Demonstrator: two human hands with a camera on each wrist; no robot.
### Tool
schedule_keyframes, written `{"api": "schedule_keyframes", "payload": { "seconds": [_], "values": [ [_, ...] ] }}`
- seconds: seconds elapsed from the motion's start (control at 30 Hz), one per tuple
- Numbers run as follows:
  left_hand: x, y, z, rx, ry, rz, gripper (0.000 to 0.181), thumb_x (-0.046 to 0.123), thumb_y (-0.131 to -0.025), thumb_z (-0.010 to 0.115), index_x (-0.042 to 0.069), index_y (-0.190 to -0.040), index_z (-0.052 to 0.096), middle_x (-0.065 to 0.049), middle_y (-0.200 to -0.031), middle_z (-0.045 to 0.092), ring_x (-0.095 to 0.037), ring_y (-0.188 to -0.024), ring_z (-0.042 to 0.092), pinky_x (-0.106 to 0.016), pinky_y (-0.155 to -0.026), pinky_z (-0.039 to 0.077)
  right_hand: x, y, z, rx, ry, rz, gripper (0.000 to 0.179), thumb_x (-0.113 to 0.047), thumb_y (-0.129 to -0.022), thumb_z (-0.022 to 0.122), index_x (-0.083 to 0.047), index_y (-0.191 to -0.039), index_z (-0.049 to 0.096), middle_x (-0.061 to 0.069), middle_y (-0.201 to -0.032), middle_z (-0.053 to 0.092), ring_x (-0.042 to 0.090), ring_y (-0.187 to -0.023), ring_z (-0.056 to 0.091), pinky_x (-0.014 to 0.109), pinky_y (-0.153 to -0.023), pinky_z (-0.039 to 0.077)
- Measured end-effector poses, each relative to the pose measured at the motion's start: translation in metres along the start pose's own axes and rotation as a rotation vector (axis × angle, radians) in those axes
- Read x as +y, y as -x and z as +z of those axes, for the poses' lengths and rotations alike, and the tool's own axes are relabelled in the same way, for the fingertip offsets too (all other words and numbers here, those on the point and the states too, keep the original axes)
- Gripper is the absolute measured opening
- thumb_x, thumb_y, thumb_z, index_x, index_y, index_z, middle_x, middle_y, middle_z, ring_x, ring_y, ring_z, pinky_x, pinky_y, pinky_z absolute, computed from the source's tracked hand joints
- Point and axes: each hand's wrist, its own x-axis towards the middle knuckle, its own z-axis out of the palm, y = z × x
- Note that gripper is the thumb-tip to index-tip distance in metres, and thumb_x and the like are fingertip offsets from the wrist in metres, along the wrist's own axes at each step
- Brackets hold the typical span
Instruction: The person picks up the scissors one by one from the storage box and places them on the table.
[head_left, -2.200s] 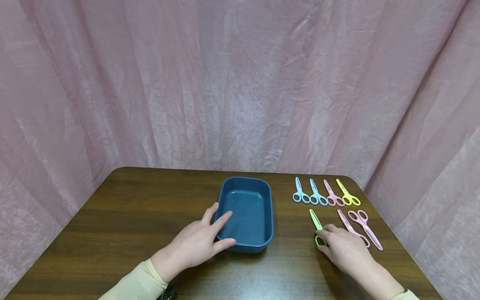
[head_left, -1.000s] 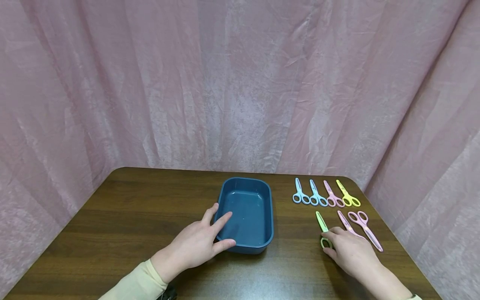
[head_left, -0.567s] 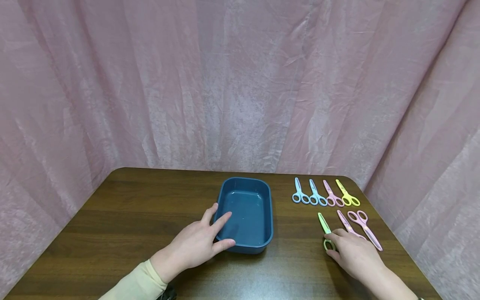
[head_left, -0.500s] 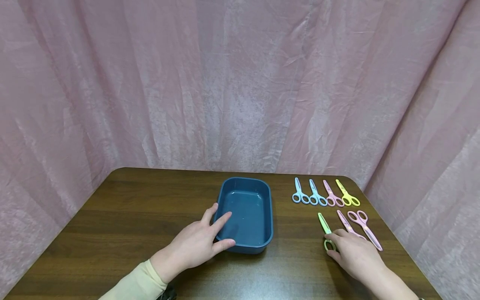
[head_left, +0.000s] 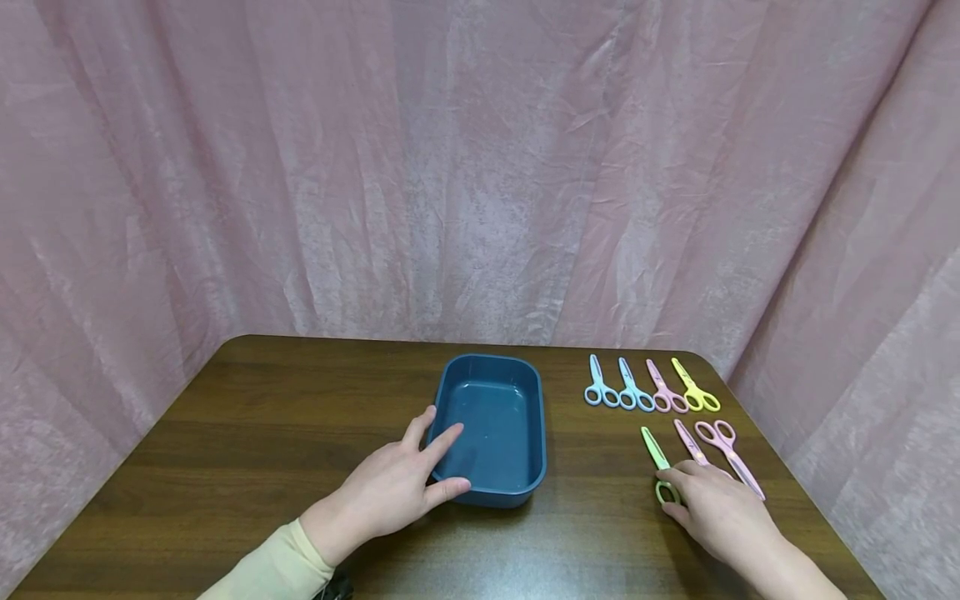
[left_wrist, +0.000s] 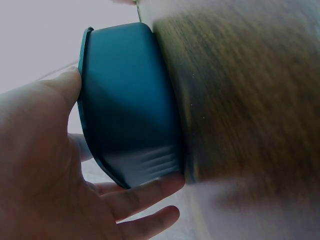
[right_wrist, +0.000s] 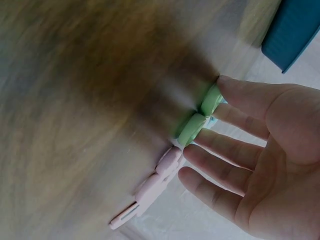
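In the head view, my left hand point(head_left: 393, 487) rests with spread, fairly straight fingers on the left rim of a blue rectangular box point(head_left: 536, 417). The left wrist view has its thumb on the rim and a finger along the outer wall. My right hand point(head_left: 716, 504) pinches the handle loops of light green scissors point(head_left: 655, 450), which lie on the table with the tip pointing away. In the right wrist view, thumb and fingertips meet the green loops. Pink scissors point(head_left: 690, 442) lie just right of the green ones, their handles mostly hidden by the right hand.
More pink scissors point(head_left: 733, 458) lie reversed at the right, loops away from me. A back row holds two blue scissors point(head_left: 597, 383), pink scissors point(head_left: 664, 387) and yellow scissors point(head_left: 693, 386). The wooden table point(head_left: 300, 417) ends at a pink curtain point(head_left: 480, 208).
My right hand has slid the green scissors rightward and slightly toward me, closer to the pink pair. The left hand and the box have stayed put.
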Motion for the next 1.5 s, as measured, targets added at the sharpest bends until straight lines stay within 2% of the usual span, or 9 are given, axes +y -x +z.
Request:
{"api": "schedule_keyframes", "payload": {
  "seconds": [0.4,1.5],
  "values": [
    [-0.0003,0.0001,0.0008,0.002,-0.003,-0.002,0.079,0.069,-0.107,0.058,0.016,-0.166,0.053,-0.031,-0.169,0.039,-0.038,-0.095,0.079,-0.044,-0.078,0.065,0.0043,0.0030,0.0004,-0.018,0.004,-0.008,0.039,-0.024,-0.079,0.100,-0.015,-0.113,0.083,0.000,-0.110,0.077,0.028,-0.101,0.077,0.051,-0.089,0.061],
    [-0.0013,-0.0008,0.0024,-0.005,-0.001,-0.004,0.080,0.070,-0.107,0.057,0.017,-0.167,0.052,-0.031,-0.169,0.038,-0.038,-0.095,0.079,-0.046,-0.080,0.065,0.0071,0.0014,0.0017,-0.038,-0.005,0.008,0.040,-0.023,-0.080,0.100,-0.014,-0.115,0.082,0.003,-0.111,0.077,0.031,-0.103,0.077,0.054,-0.090,0.061]
  ]
}}
